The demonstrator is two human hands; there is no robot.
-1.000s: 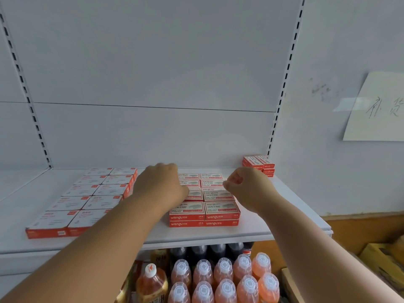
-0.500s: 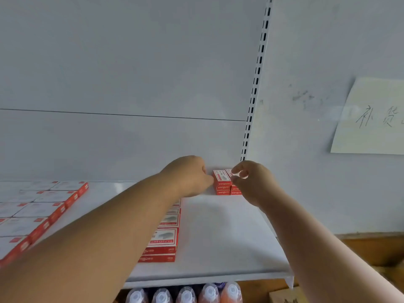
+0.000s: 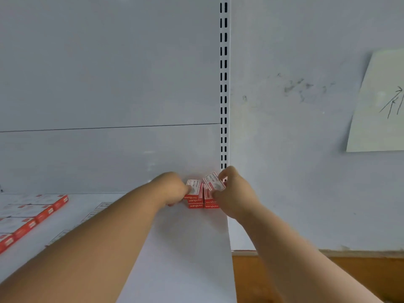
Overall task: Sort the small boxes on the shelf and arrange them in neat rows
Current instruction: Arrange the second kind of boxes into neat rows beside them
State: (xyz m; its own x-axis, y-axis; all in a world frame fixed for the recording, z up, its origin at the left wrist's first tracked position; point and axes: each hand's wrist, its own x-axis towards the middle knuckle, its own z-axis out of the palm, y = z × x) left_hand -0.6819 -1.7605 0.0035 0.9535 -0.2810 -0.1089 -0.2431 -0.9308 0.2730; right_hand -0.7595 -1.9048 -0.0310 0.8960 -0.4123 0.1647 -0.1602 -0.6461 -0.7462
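Two short stacks of small red-and-white boxes stand side by side in the back right corner of the white shelf. My left hand grips the top box of the left stack. My right hand pinches the top box of the right stack, which is tilted up off the boxes under it. Rows of flat red-and-white boxes lie at the shelf's left end. A further group of boxes shows faintly behind my left forearm.
A slotted upright marks the shelf's right end, with a grey wall beyond it. A paper note hangs on that wall. A wooden surface lies below right of the shelf edge.
My view has closed in on the corner stacks. Both hands went from hovering beside the boxes to gripping the top ones, and the right top box has tilted up.
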